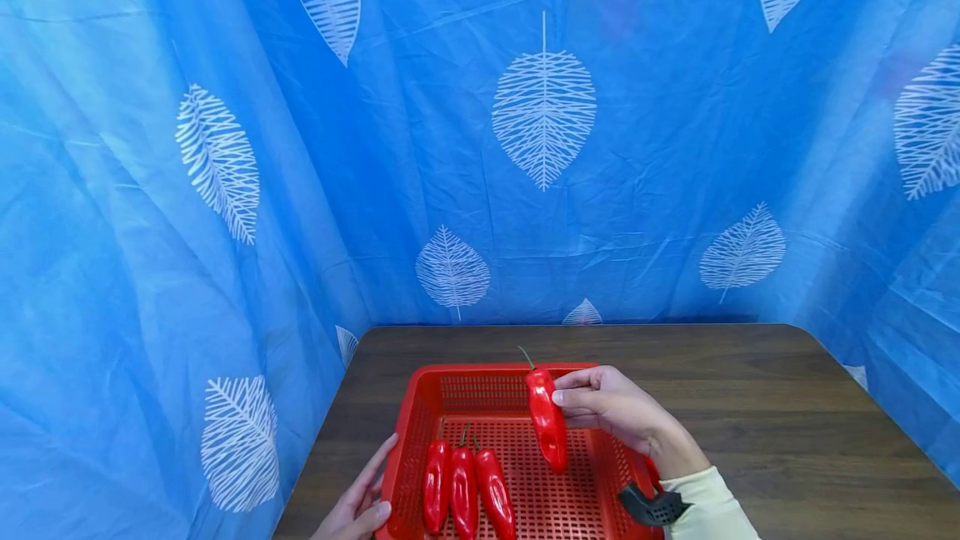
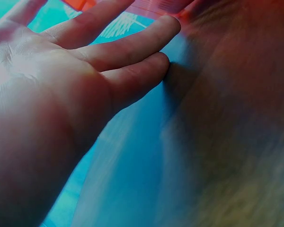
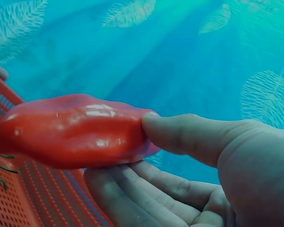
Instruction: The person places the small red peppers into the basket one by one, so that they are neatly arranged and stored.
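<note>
A glossy red chili pepper [image 1: 547,419] with a green stem is pinched between the thumb and fingers of my right hand [image 1: 611,405], above the right part of a red plastic basket [image 1: 517,368]. In the right wrist view the pepper [image 3: 80,132] lies across the thumb and fingertips. Several more red peppers rest in the left half of the basket, among them a middle pepper [image 1: 463,490], side by side with stems pointing away. My left hand [image 1: 358,500] is at the basket's left wall, its fingers extended; in the left wrist view its palm [image 2: 52,85] holds nothing.
The basket stands on a dark wood-grain table [image 1: 787,423]. A blue curtain [image 1: 637,148] with white leaf prints hangs behind and on both sides. A black strap piece [image 1: 652,507] sits at my right wrist, near the basket's right rim.
</note>
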`<move>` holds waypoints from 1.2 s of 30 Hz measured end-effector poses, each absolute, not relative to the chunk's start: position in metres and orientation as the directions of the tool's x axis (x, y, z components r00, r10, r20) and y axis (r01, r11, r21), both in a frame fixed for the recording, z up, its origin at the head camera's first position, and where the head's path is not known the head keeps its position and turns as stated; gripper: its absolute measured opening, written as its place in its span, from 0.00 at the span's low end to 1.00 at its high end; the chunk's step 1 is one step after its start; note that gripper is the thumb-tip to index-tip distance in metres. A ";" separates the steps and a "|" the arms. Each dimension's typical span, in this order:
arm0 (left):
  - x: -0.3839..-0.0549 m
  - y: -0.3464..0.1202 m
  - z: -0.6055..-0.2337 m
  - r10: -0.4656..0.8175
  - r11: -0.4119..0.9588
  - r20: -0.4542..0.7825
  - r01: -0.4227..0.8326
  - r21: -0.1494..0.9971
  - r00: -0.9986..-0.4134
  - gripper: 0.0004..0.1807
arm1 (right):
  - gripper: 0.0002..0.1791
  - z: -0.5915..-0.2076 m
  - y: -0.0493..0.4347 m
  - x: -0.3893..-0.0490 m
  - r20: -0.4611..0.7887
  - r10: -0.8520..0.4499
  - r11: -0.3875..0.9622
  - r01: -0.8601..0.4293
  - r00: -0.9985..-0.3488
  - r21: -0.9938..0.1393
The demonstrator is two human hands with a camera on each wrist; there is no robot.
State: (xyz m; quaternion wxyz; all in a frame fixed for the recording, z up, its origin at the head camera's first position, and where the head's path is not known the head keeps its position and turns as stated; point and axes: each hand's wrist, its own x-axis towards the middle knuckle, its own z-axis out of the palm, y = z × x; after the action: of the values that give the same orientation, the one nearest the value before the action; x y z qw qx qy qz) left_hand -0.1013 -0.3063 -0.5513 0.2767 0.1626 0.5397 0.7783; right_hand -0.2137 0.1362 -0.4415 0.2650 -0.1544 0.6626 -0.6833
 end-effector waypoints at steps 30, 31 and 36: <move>-0.104 -0.306 -0.555 0.611 -0.287 -0.054 -0.285 0.915 -0.790 0.37 | 0.10 -0.482 0.089 -0.207 -0.322 -0.529 0.269 0.204 -0.786 -0.941; -0.104 -0.306 -0.555 0.613 -0.286 -0.050 -0.281 0.916 -0.789 0.37 | 0.09 -0.483 0.088 -0.207 -0.329 -0.530 0.279 0.205 -0.782 -0.938; -0.104 -0.306 -0.556 0.618 -0.291 -0.045 -0.282 0.914 -0.785 0.37 | 0.07 -0.485 0.084 -0.206 -0.351 -0.524 0.336 0.190 -0.776 -0.922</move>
State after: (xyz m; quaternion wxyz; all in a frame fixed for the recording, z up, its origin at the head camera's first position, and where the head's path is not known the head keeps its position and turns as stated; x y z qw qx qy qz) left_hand -0.1039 -0.3059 -0.5558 0.2857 0.1609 0.5222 0.7873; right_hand -0.2056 0.0836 -0.4851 0.3156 -0.1105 0.7540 -0.5654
